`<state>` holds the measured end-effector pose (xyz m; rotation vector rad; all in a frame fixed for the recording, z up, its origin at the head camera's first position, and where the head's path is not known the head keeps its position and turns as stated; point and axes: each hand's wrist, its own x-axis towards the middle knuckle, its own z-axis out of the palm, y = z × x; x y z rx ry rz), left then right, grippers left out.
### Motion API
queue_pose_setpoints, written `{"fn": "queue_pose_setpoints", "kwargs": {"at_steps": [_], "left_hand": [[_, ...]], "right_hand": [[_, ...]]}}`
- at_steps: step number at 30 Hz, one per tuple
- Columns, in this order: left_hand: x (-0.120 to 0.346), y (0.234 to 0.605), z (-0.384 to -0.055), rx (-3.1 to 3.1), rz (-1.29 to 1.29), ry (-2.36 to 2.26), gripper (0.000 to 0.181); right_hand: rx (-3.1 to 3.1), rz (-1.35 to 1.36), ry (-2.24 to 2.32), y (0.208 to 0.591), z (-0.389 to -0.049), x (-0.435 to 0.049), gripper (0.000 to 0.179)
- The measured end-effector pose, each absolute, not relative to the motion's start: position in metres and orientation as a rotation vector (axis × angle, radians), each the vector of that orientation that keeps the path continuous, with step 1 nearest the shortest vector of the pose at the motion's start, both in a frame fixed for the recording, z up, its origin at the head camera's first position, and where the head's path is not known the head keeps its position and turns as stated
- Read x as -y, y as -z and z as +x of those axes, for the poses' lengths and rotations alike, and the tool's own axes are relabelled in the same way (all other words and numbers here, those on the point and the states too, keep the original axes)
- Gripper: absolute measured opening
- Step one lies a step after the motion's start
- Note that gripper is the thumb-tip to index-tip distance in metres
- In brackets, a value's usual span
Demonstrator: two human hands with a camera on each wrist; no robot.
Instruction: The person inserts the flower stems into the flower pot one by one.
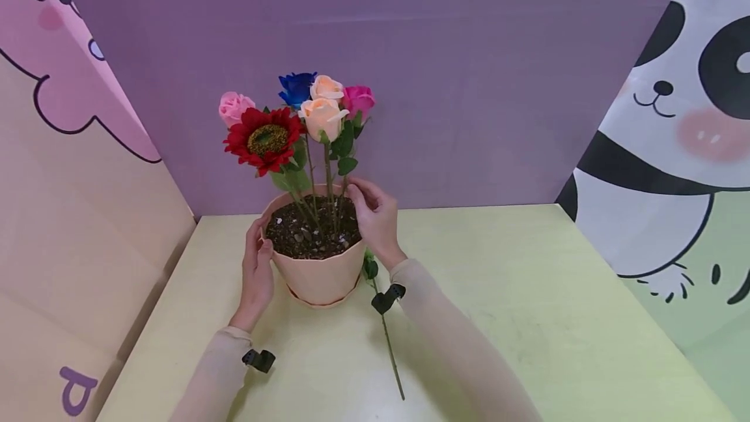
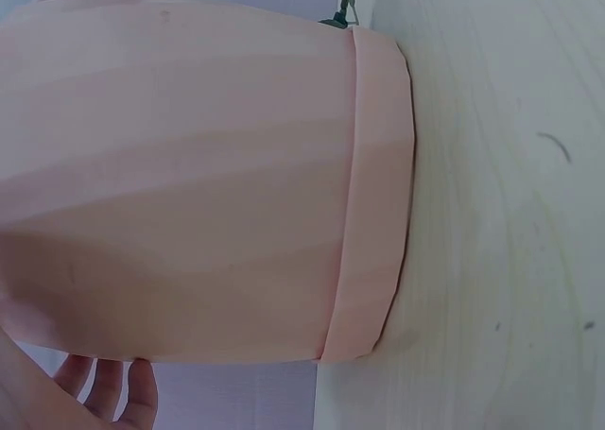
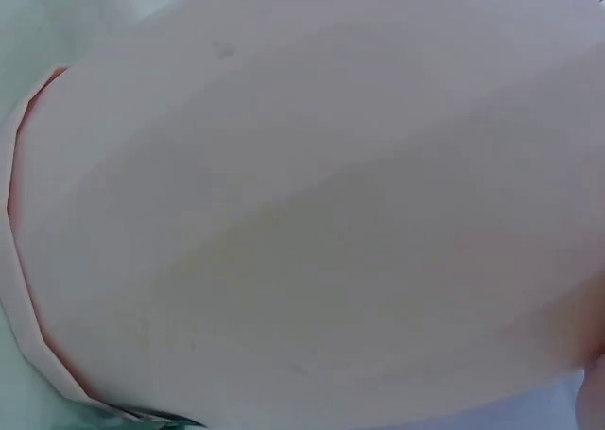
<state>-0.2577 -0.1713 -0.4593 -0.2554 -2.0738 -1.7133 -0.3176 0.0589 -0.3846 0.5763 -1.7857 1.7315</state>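
Observation:
A pale pink flowerpot [image 1: 319, 279] filled with dark soil [image 1: 299, 236] stands on the table, artificial flowers upright in it. Among them are a red sunflower [image 1: 267, 140], a light pink rose [image 1: 236, 108], a blue rose [image 1: 297, 88], two peach roses [image 1: 323, 118] and a magenta rose [image 1: 359, 101]. My left hand [image 1: 256, 275] holds the pot's left side, thumb near the rim and fingers around the wall. Over the right rim, my right hand [image 1: 377, 220] pinches the magenta rose's stem with thumb and forefinger. The right wrist view mostly shows the pot wall [image 3: 302, 213].
Right of the pot, a loose green flower stem [image 1: 389, 344] lies on the pale table [image 1: 515, 305], its upper end hidden by the pot and my right arm. A purple panel [image 1: 469, 116] rises behind, with cartoon-printed panels on both sides. The pot sits in a saucer [image 2: 373, 194].

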Motion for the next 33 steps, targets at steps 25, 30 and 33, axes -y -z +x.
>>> {"fn": "queue_pose_setpoints", "kwargs": {"at_steps": [25, 30, 33], "left_hand": [[0.17, 0.459, -0.258, 2.091, -0.248, 1.706, 0.049], [0.17, 0.458, -0.258, 2.087, -0.246, 1.709, 0.049], [0.17, 0.458, -0.258, 2.091, -0.248, 1.711, 0.049]], "right_hand": [[1.938, 0.384, -1.722, 0.398, -0.295, -0.119, 0.027], [1.957, 0.329, -1.789, 0.405, -0.291, -0.129, 0.026], [1.993, 0.282, -1.844, 0.41, -0.288, -0.135, 0.026]]}}
